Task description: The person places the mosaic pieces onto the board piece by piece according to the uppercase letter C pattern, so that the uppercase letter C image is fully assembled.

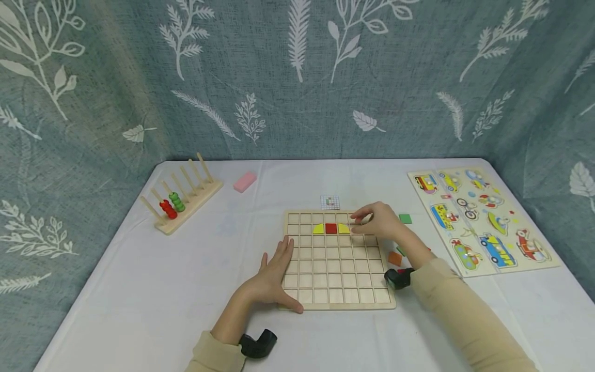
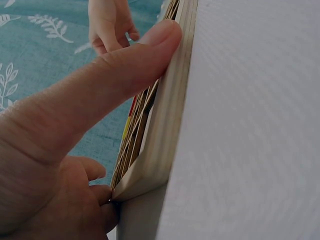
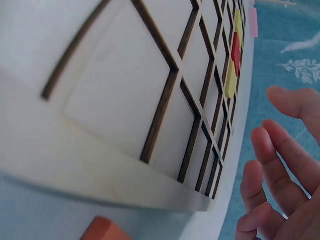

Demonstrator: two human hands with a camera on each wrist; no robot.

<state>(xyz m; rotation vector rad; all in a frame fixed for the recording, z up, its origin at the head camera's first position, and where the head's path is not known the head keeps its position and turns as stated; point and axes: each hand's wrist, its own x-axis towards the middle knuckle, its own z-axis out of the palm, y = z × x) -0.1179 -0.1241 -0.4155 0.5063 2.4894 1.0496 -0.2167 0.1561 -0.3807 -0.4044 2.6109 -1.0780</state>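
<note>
Wooden grid board (image 1: 334, 281) lies flat near the front edge of the tabletop (image 1: 139, 289), centred. Left hand (image 1: 274, 276) lies flat, fingers straight, on the board's front-left corner, thumb along the front rim; judged to steady the board. Right hand (image 1: 378, 219) hovers over the board's back-right corner, fingers loosely curved; cannot tell whether it pinches a piece. In the second row from the back sit a yellow piece (image 1: 318, 228), red tile (image 1: 331, 228) and another yellow piece (image 1: 343, 228), side by side. Loose green tile (image 1: 405, 219) and orange tile (image 1: 394, 258) lie just off the board's right edge, within reach. No readable writing or brand seen
</note>
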